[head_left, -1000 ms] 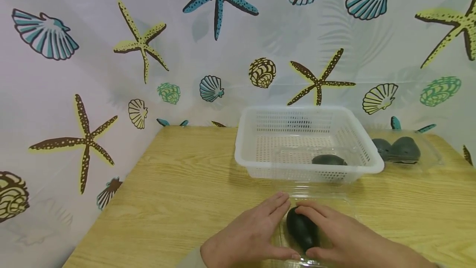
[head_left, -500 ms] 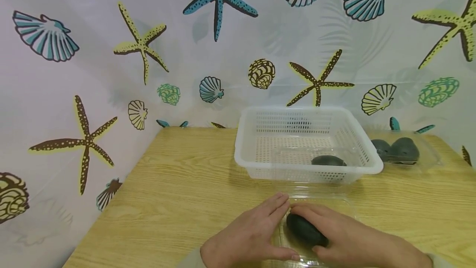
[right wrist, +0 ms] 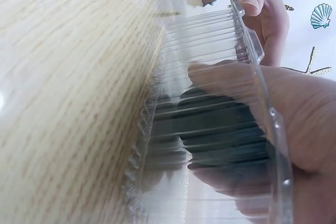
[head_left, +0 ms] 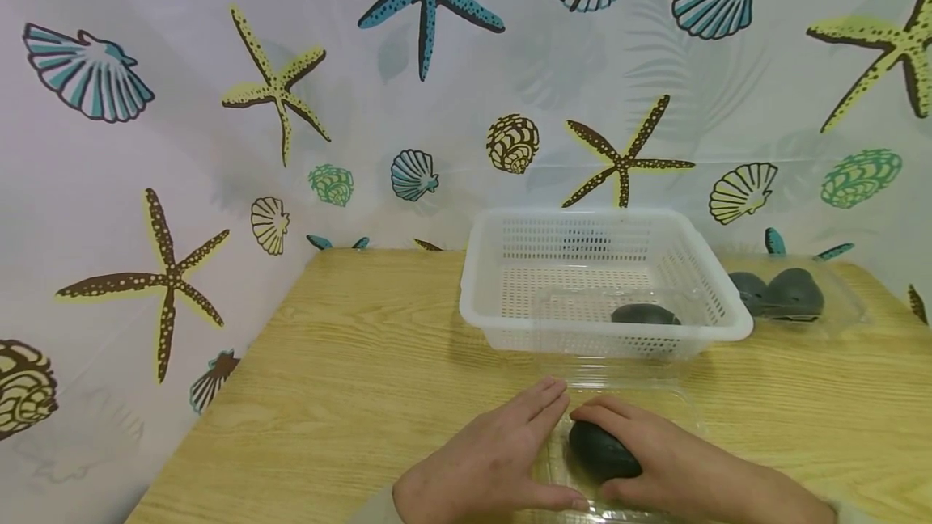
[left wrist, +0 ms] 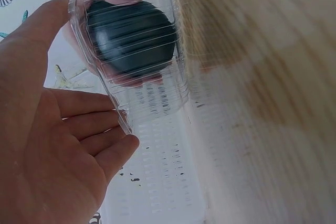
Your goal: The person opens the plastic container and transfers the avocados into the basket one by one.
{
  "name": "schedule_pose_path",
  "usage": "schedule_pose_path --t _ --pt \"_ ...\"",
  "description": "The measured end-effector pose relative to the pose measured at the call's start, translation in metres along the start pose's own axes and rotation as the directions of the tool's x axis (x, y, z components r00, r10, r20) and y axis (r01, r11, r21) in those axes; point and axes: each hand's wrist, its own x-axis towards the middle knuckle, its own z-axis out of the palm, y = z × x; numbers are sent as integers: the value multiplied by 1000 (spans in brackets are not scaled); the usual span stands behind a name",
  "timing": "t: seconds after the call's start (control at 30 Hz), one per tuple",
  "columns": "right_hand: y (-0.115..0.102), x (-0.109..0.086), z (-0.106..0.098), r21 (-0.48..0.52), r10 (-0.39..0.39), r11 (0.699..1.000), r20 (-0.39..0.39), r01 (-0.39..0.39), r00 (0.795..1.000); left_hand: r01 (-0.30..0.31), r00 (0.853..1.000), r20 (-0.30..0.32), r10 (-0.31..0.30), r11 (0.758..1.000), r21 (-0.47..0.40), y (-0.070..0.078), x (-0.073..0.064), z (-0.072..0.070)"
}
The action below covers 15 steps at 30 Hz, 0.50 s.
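R of 2 hands (head_left: 673, 459) grips 1 dk. avocado (head_left: 600, 450).

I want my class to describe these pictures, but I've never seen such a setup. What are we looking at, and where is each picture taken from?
There is no machine: these are a person's bare hands. The head picture comes from a camera worn on the head, looking forward and down; the others come from one on each wrist. The right hand grips a dark oval, perhaps an avocado, in an open clear box; the left hand touches the box's edge. Behind the box, on the table, stands a white basket with another oval inside. Right of that is a clear pack holding more.
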Motion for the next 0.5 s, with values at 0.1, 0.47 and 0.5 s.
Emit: schedule_pose_path --t 0.1,0.47,0.5 --pt "1 1 2 -22 -28 999 -32 27 999 -6 1000 -8 6 1000 6 0 0 0" --pt "3 -14 -12 -116 -55 993 -153 38 987 14 1000 14 -14 1000 0 1 0 1" --pt "4 -16 -14 -131 -59 991 -169 37 984 18 1000 14 -18 1000 -2 0 1 1"
